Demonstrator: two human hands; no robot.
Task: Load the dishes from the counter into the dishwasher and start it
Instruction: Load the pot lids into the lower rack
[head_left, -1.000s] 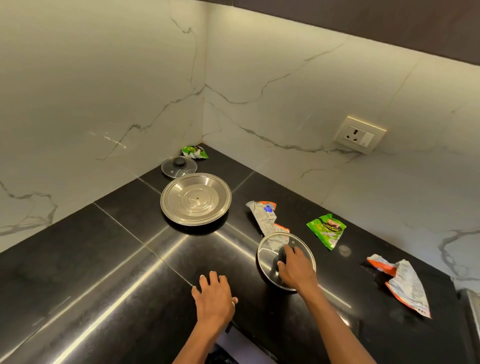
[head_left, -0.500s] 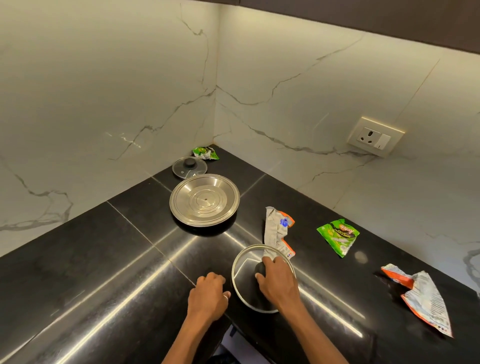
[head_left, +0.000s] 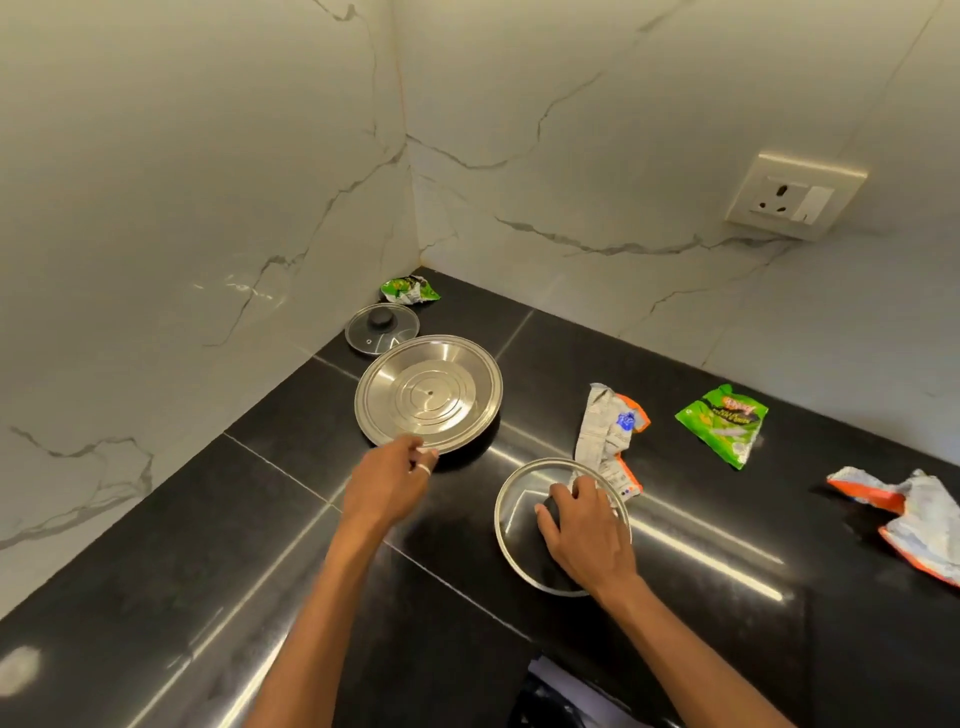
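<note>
A glass lid with a steel rim (head_left: 519, 525) lies on the black counter (head_left: 218, 545). My right hand (head_left: 584, 535) grips the dark knob at the lid's middle. A round steel plate (head_left: 429, 393) sits farther back near the corner. My left hand (head_left: 387, 480) reaches to the plate's near edge, and its fingertips touch the rim. A smaller glass lid with a black knob (head_left: 381, 328) lies behind the plate. The dishwasher is out of view.
Several crumpled snack wrappers lie about: a green one (head_left: 410, 290) in the corner, a silver-orange one (head_left: 610, 431) touching the lid's far edge, a green one (head_left: 724, 422) to the right, an orange-white one (head_left: 914, 519) at far right. A wall socket (head_left: 795, 196) sits above.
My left hand left the counter's front edge and reached forward to the steel plate's rim. My right hand kept its grip on the lid's knob after drawing the lid nearer.
</note>
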